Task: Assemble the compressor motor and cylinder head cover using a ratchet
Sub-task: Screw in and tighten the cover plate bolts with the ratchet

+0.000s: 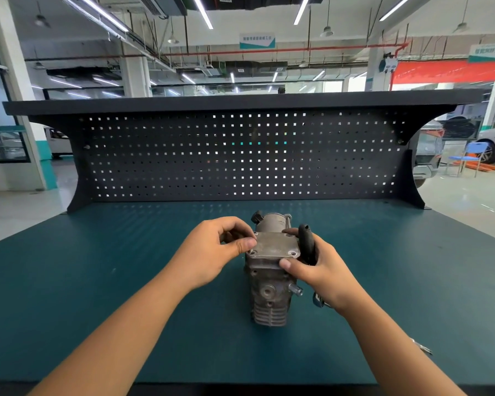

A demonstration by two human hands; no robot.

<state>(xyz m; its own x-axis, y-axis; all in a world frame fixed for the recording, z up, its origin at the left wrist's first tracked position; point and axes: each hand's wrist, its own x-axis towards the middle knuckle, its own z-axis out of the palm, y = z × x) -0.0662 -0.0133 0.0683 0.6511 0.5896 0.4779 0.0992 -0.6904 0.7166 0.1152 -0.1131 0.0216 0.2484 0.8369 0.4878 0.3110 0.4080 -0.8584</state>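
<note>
A grey metal compressor stands on the green bench top, its motor housing at the far end. A flat cylinder head cover with corner bolt holes lies on top of it. My left hand has curled fingers, and its thumb and fingertips pinch at the cover's left edge; whether a bolt is between them is hidden. My right hand holds the ratchet by its black handle, with thumb and forefinger touching the cover's right side. The ratchet's chrome head shows below my right wrist.
The green bench top stretches wide on both sides. A dark pegboard back panel with a shelf on top stands at the far edge. A small metal part lies to the right of my right forearm.
</note>
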